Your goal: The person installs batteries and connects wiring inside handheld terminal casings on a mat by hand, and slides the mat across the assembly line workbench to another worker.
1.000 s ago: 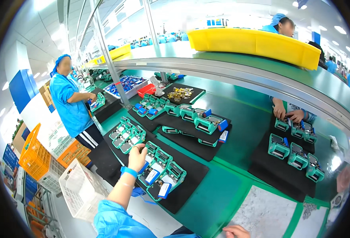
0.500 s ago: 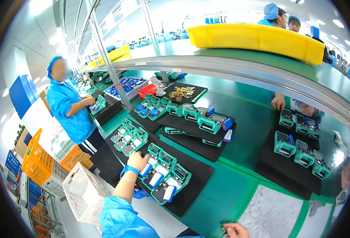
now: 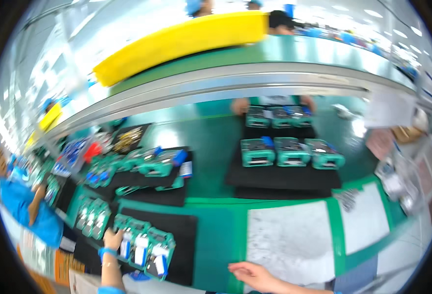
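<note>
My left hand, wearing a blue wristband, is at the left end of a row of green plastic housings. Its fingers are bent around the edge of the leftmost one, slightly blurred. Blue-and-white packs with white labels lie at the near side of these housings, which stand on a black mat. My right hand reaches in from the lower right, over the near edge of the white sheet. Its fingers are stretched out and it holds nothing.
More housings stand in rows on black mats at far left and on another mat far right, where a co-worker's hands hold the back row. A metal rail crosses above, with a yellow bin over it. Another co-worker stands left.
The view has swung to the right, so the table's contents sit further left. My left hand stays by the same housings. My right hand and forearm have come further into view.
</note>
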The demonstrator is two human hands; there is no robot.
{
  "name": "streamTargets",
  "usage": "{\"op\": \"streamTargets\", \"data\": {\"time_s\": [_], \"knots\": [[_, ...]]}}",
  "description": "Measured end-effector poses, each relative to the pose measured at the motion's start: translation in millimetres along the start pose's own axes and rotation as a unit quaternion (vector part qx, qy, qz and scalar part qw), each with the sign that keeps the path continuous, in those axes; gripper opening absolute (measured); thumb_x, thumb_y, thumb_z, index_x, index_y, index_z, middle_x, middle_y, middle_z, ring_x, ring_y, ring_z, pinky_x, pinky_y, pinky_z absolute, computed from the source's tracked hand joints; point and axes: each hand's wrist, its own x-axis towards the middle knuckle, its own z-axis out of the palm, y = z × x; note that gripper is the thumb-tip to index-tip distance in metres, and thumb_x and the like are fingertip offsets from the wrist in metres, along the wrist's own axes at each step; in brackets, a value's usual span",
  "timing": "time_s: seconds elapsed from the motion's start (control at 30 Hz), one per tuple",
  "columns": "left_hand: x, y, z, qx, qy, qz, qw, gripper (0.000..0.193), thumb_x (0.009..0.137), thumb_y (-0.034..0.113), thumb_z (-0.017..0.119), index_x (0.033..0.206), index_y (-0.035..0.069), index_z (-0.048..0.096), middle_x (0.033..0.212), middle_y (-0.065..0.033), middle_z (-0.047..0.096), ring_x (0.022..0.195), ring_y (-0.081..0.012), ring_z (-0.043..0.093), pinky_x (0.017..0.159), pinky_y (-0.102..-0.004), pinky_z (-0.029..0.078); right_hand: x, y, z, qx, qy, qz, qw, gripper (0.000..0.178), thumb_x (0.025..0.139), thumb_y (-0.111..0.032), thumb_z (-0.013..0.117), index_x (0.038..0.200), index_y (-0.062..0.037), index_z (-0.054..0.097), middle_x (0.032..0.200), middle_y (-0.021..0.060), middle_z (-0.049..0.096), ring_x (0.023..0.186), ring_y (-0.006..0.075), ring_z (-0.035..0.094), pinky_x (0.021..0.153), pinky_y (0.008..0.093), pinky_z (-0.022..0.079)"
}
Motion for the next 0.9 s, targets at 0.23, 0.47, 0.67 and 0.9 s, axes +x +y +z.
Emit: {"op": "streamTargets", "data": {"time_s": [0.23, 0.47, 0.67, 0.9], "knots": [[-73, 81, 21, -0.101, -0.119, 0.040, 0.987, 0.045, 0.080, 0.033, 0.074, 0.091, -0.005, 0.052, 0.085, -0.0175, 0.057, 0.076, -0.0265, 0.055, 0.070, -0.0367, 0.046, -14, -11, -27, -0.160, -0.028, 0.037, 0.986, 0.022, 0.092, -0.014, 0.062, 0.112, -0.0041, 0.064, 0.120, 0.0092, 0.065, 0.100, 0.0211, 0.066, 0.081, 0.0334, 0.054], [-153, 194, 13, -0.220, -0.284, 0.054, 0.932, 0.044, 0.090, 0.025, 0.068, 0.117, -0.005, 0.051, 0.102, -0.0101, 0.058, 0.086, -0.0139, 0.053, 0.076, -0.0279, 0.045, -55, -22, -81, -0.147, 0.193, -0.003, 0.970, 0.026, 0.095, -0.028, 0.059, 0.114, -0.0111, 0.064, 0.101, 0.0087, 0.070, 0.079, 0.0183, 0.067, 0.073, 0.0308, 0.053], [-223, 262, 20, -0.316, -0.393, 0.095, 0.858, 0.039, 0.094, 0.021, 0.064, 0.120, -0.006, 0.054, 0.101, -0.0068, 0.058, 0.091, -0.0133, 0.053, 0.081, -0.0266, 0.044, -76, -26, -161, -0.220, 0.403, -0.056, 0.887, 0.015, 0.094, -0.015, 0.061, 0.105, -0.0065, 0.067, 0.083, 0.0051, 0.069, 0.073, 0.0103, 0.062, 0.068, 0.0266, 0.050], [-260, 269, 51, -0.379, -0.376, 0.140, 0.834, 0.050, 0.089, 0.017, 0.067, 0.133, -0.001, 0.049, 0.109, -0.0084, 0.051, 0.093, -0.0179, 0.050, 0.085, -0.0294, 0.044, -109, -34, -275, -0.263, 0.497, -0.051, 0.825, 0.014, 0.093, -0.012, 0.060, 0.098, -0.0012, 0.067, 0.084, 0.0080, 0.069, 0.078, 0.0146, 0.065, 0.070, 0.0291, 0.051]]}}
